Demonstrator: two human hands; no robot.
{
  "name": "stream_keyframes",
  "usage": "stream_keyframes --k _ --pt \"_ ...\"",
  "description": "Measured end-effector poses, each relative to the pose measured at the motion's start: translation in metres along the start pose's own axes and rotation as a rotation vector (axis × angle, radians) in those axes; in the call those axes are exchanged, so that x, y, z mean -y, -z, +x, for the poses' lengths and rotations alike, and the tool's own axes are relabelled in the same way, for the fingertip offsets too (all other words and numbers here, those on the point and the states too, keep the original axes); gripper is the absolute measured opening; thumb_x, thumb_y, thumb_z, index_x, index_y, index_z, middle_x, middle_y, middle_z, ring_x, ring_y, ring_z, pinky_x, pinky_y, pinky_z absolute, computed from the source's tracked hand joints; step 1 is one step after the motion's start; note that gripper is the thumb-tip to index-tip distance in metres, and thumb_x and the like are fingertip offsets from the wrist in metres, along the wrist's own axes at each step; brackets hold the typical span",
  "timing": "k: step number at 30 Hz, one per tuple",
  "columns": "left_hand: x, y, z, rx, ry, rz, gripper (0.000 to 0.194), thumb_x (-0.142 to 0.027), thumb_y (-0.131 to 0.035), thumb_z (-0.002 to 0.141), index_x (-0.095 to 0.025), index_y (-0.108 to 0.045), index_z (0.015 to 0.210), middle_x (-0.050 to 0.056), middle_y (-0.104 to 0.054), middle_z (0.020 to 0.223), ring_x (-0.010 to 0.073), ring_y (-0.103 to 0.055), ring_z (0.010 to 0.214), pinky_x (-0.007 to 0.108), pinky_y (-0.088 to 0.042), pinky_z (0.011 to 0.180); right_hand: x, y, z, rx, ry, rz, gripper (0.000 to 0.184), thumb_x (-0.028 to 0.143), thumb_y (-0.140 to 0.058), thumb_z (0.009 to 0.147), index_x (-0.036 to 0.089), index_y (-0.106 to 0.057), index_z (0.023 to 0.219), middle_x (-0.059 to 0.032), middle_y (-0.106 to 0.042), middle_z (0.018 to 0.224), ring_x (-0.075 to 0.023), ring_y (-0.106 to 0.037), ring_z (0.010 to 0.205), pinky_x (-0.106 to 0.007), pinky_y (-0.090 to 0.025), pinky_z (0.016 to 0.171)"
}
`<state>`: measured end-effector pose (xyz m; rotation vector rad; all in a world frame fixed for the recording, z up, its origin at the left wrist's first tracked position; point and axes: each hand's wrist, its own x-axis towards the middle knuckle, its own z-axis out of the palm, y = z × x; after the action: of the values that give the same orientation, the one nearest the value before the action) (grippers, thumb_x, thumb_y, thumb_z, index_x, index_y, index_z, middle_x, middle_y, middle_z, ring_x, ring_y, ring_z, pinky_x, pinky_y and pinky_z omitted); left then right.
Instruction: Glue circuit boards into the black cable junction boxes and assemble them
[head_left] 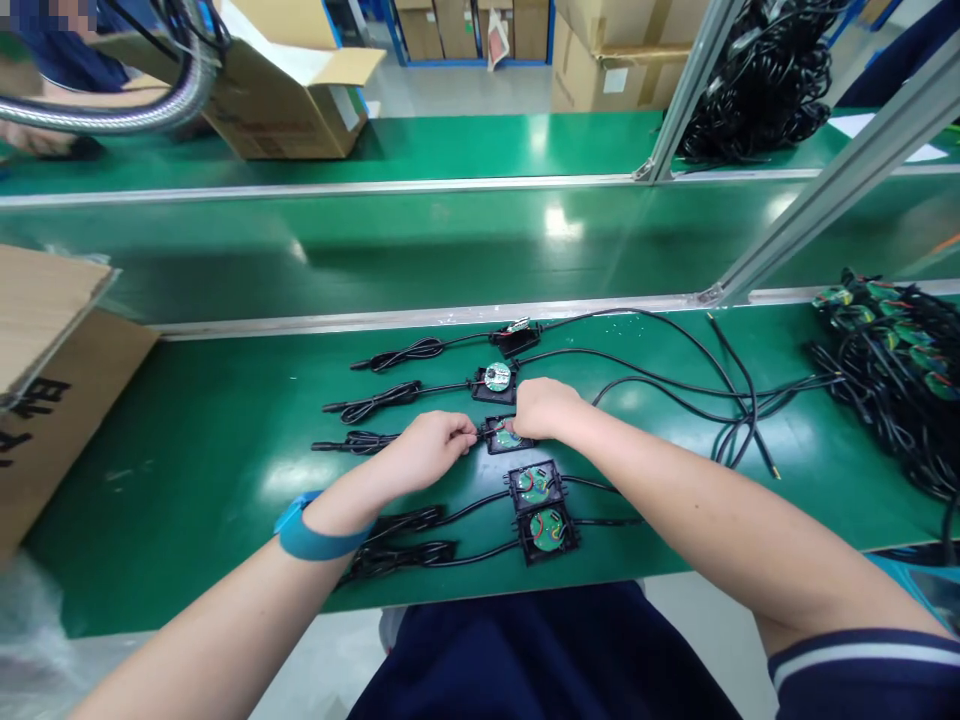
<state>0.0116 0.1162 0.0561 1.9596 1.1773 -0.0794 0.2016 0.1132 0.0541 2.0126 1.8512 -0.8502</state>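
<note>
My left hand (431, 448) pinches a black cable at the left side of a small open black plastic housing (510, 446). Over the right end of that housing, my right hand (549, 408) has its fingers curled down at a green round circuit board (507, 434); its fingertips and whatever they grip are mostly hidden. Just behind lies a housing with a pale round board (497, 377) on top, and beyond it another housing (517, 338) with its board tilted up. Nearer to me, two open housings (535, 484) (547, 532) lie edge to edge, each with a green board and coloured wires inside.
Bundled black cables (364, 442) run left from the housings, and loose cable ends (742, 400) cross at right. A heap of wired boards (892, 360) lies far right. A cardboard box (75, 400) stands left. Behind the metal rail (420, 322), another person's hand (45, 138) is near an open carton (292, 110).
</note>
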Motion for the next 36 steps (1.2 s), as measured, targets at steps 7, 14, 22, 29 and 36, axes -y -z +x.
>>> stream_keyframes --k 7,14,22,29,36 --pt "-0.008 -0.009 0.004 -0.156 -0.106 0.164 0.021 -0.025 -0.046 0.086 -0.021 -0.064 0.076 0.002 -0.067 0.072 0.0182 -0.058 0.07 0.029 -0.043 0.07 -0.001 -0.001 -0.002 -0.004 0.003 0.016 0.049 0.048 -0.076 0.073 0.016 -0.074 0.109 -0.0198 -0.072 0.114 -0.0305 -0.07 0.101 -0.034 -0.056 0.076" --pt "-0.011 -0.017 -0.004 -0.131 -0.159 0.385 0.025 -0.018 -0.041 0.092 -0.021 -0.062 0.078 0.007 -0.067 0.082 0.0213 -0.061 0.078 0.032 -0.045 0.074 -0.002 -0.001 -0.002 0.007 0.019 0.015 0.052 0.049 -0.075 0.074 0.016 -0.073 0.114 -0.019 -0.073 0.113 -0.0301 -0.07 0.103 -0.033 -0.056 0.077" --pt "-0.017 -0.029 -0.003 -0.088 -0.081 0.655 0.029 -0.01 -0.035 0.092 -0.019 -0.062 0.094 0.011 -0.066 0.088 0.0251 -0.064 0.08 0.035 -0.047 0.072 0.0 0.004 -0.006 0.043 0.035 0.02 0.051 0.05 -0.072 0.076 0.012 -0.074 0.111 -0.0196 -0.073 0.112 -0.0299 -0.069 0.107 -0.03 -0.054 0.084" --pt "-0.001 -0.013 0.006 -0.014 -0.073 0.068 0.014 -0.02 -0.044 0.089 -0.021 -0.055 0.08 0.003 -0.068 0.076 0.0182 -0.065 0.069 0.029 -0.047 0.064 0.007 0.005 -0.012 0.022 0.008 0.01 0.07 0.068 -0.072 0.07 0.014 -0.072 0.115 -0.0201 -0.071 0.118 -0.0313 -0.066 0.113 -0.034 -0.053 0.087" --pt "0.0 -0.008 0.026 0.101 0.169 -0.231 0.026 -0.034 -0.063 0.081 -0.02 -0.047 0.065 -0.001 -0.062 0.054 0.013 -0.056 0.045 0.023 -0.039 0.047 0.012 0.007 -0.006 0.08 -0.032 -0.057 0.07 0.068 -0.071 0.073 0.016 -0.07 0.12 -0.0193 -0.069 0.123 -0.0315 -0.065 0.115 -0.038 -0.053 0.09"
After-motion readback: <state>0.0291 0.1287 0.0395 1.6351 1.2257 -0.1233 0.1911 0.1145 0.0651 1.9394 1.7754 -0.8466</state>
